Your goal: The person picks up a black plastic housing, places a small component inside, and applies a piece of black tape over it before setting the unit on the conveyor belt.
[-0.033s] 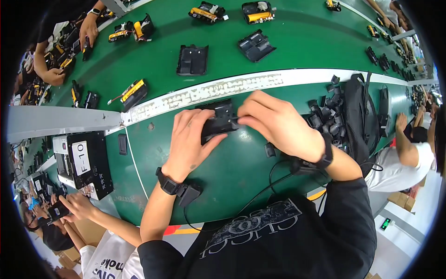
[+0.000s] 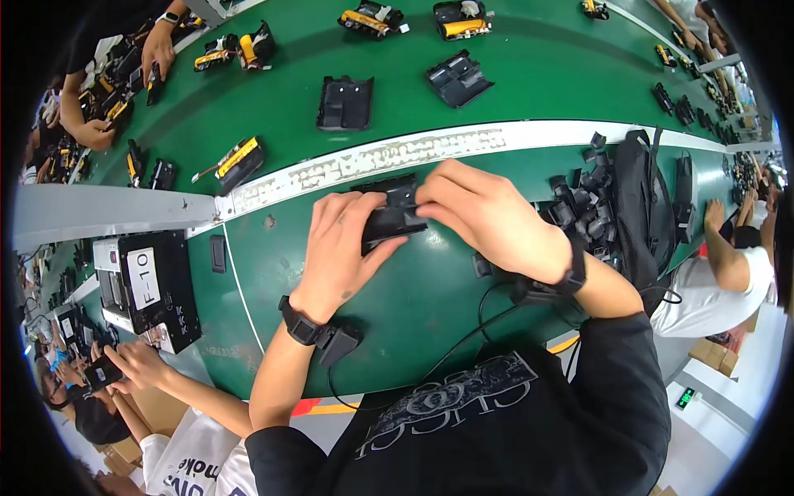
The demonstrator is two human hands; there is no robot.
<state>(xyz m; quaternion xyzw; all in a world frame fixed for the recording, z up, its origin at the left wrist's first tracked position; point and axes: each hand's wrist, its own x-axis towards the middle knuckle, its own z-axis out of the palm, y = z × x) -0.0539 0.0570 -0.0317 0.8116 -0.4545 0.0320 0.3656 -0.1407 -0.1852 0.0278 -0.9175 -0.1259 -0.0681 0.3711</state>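
Black case point(image 2: 395, 220): is sitting between both hands over the near green table point(image 2: 430, 285).
Left hand point(image 2: 335, 248): is gripping its left side, thumb at the near edge.
Right hand point(image 2: 490, 217): is touching the right edge, fingertips bunched; cannot tell whether they're pinching anything.
Handling: seemingly light, stiff; thin walls favouring holding outer sides.

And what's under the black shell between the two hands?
Green tabletop shows around the black shell; what lies directly beneath is hidden by it and the left hand.

Black bag point(image 2: 643, 219) at right, white-labelled black box point(image 2: 172, 285) at left
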